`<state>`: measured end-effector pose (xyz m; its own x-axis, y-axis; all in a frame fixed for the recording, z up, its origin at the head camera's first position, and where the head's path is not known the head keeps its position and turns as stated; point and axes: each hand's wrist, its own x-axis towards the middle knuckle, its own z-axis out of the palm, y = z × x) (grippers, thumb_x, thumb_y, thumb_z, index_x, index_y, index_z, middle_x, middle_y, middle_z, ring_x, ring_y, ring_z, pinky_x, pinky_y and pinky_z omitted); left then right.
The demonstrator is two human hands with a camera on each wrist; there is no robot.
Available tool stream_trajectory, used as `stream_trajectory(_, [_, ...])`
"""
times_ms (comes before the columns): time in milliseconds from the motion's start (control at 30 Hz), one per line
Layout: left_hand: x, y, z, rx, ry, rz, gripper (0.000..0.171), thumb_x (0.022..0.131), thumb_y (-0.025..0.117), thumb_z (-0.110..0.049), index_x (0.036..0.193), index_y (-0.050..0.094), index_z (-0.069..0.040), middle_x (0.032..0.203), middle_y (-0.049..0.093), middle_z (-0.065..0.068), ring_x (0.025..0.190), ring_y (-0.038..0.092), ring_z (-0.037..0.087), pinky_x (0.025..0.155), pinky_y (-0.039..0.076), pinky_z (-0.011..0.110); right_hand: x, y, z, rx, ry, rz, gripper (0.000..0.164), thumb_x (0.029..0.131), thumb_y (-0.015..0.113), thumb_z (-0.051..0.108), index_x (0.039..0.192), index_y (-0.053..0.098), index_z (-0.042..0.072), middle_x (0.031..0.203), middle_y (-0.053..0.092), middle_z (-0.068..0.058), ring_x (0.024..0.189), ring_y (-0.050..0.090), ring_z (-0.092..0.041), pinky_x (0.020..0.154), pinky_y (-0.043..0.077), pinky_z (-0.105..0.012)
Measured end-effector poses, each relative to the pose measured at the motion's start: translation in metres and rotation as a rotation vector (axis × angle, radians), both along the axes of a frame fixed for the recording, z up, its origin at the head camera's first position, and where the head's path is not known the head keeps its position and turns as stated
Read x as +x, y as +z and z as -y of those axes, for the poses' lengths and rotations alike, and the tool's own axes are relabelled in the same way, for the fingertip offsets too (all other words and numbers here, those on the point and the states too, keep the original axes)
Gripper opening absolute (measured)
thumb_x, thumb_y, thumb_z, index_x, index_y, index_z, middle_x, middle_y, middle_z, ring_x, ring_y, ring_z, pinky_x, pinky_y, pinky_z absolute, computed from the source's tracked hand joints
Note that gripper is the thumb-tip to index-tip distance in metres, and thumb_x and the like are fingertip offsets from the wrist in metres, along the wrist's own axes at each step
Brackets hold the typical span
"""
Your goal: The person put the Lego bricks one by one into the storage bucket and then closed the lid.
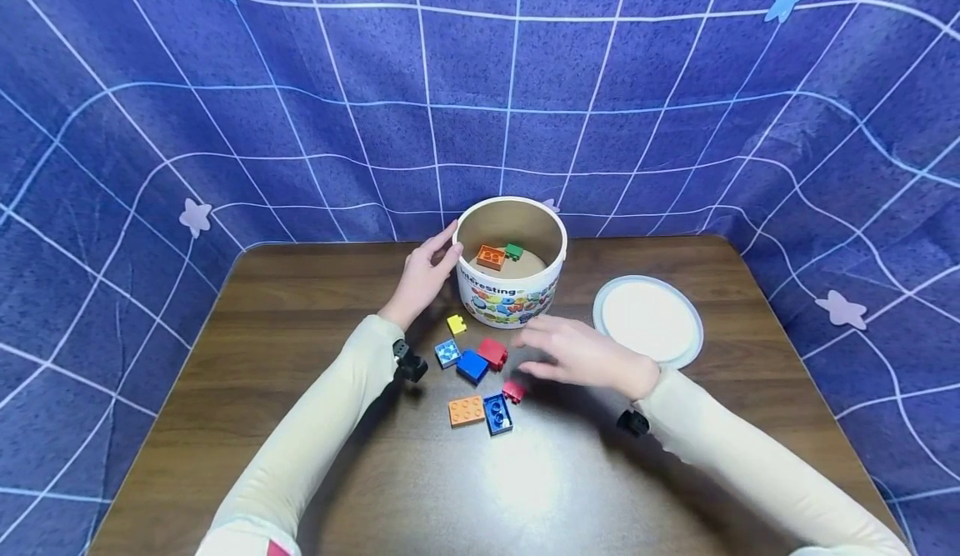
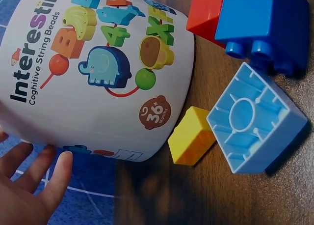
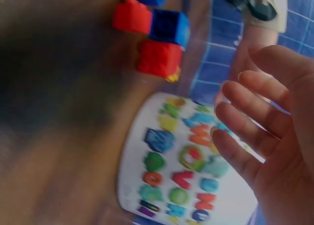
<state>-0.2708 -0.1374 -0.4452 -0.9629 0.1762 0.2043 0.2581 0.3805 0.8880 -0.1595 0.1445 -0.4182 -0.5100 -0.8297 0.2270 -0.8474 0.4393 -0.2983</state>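
A white bucket (image 1: 510, 302) with printed letters and animals stands at the back of the table, an orange brick (image 1: 491, 257) and a green brick (image 1: 513, 251) inside. My left hand (image 1: 426, 279) rests against its left side, fingertips up at the rim; the left wrist view shows those fingers (image 2: 58, 178) spread along the wall. In front of the bucket my right hand (image 1: 573, 354) hovers with nothing in its extended fingers. Just left of it lie a red brick (image 1: 493, 353), a blue brick (image 1: 472, 367) and a smaller red brick (image 1: 513, 390).
A yellow brick (image 1: 456, 324) and a light blue brick (image 1: 447, 353) lie near the bucket's front left. Nearer to me, an orange brick (image 1: 467, 411) sits beside a dark blue brick (image 1: 498, 414). A white round lid (image 1: 648, 318) lies at right. A blue curtain (image 1: 480, 122) hangs behind.
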Motion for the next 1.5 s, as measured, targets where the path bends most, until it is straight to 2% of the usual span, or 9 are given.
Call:
stream_trajectory(133, [0.001,0.0,0.0,0.009,0.002,0.008,0.054,0.108,0.058,-0.032,0.159,0.046,-0.02,0.162,0.045,0.01,0.134,0.059,0.029,0.099,0.057,0.042,0.004,-0.017,0.003,0.028,0.013,0.014,0.025,0.096,0.077,0.024,0.115,0.071,0.009,0.101,0.064,-0.003,0.09,0.06,-0.014,0.078,0.056,-0.032])
stream_trajectory(367, [0.002,0.003,0.0,0.001,-0.001,0.01,0.053,0.108,0.058,-0.033,0.159,0.045,-0.022,0.162,0.044,0.01,0.136,0.058,0.028,0.102,0.055,0.041,0.008,-0.041,0.006,0.054,0.023,0.098,0.033,0.097,0.075,0.023,0.127,0.071,0.009,0.117,0.067,-0.003,0.107,0.064,-0.016,0.095,0.057,-0.037])
stream_trajectory(533, [0.002,0.004,-0.001,0.001,-0.005,0.013,0.054,0.109,0.057,-0.032,0.16,0.044,-0.019,0.163,0.043,0.01,0.137,0.056,0.029,0.104,0.054,0.041,0.009,-0.052,0.006,0.093,0.028,0.093,0.036,0.097,0.076,0.025,0.129,0.071,0.009,0.118,0.067,-0.002,0.105,0.063,-0.015,0.095,0.057,-0.035])
stream_trajectory(833, [0.003,0.005,-0.002,0.001,0.001,0.018,0.053,0.109,0.057,-0.031,0.159,0.045,-0.02,0.163,0.043,0.009,0.138,0.056,0.029,0.103,0.055,0.04,0.011,-0.058,0.007,0.115,0.043,0.093,0.032,0.098,0.074,0.024,0.128,0.071,0.01,0.115,0.068,-0.002,0.105,0.064,-0.015,0.095,0.057,-0.035])
stream_trajectory(1100, [0.003,0.004,-0.003,0.023,-0.001,0.021,0.053,0.109,0.057,-0.029,0.159,0.045,-0.019,0.162,0.044,0.012,0.136,0.057,0.03,0.096,0.059,0.039,0.011,-0.061,0.006,0.138,0.023,0.1,0.033,0.099,0.074,0.025,0.128,0.071,0.011,0.114,0.069,-0.001,0.103,0.063,-0.014,0.094,0.057,-0.034])
stream_trajectory(1267, [0.003,0.003,-0.003,0.024,0.005,0.01,0.053,0.109,0.058,-0.027,0.158,0.046,-0.014,0.16,0.046,0.013,0.134,0.059,0.031,0.097,0.058,0.04,0.011,-0.062,0.007,0.143,0.036,0.079,0.033,0.099,0.074,0.026,0.129,0.071,0.013,0.114,0.069,0.0,0.104,0.064,-0.014,0.093,0.057,-0.033])
stream_trajectory(1500, [0.004,0.004,-0.003,0.008,0.005,0.018,0.053,0.109,0.057,-0.029,0.159,0.045,-0.017,0.161,0.045,0.012,0.137,0.057,0.031,0.1,0.057,0.04,0.01,-0.062,0.008,0.145,0.035,0.075,0.031,0.096,0.077,0.023,0.125,0.072,0.012,0.111,0.069,-0.001,0.099,0.062,-0.013,0.087,0.057,-0.032])
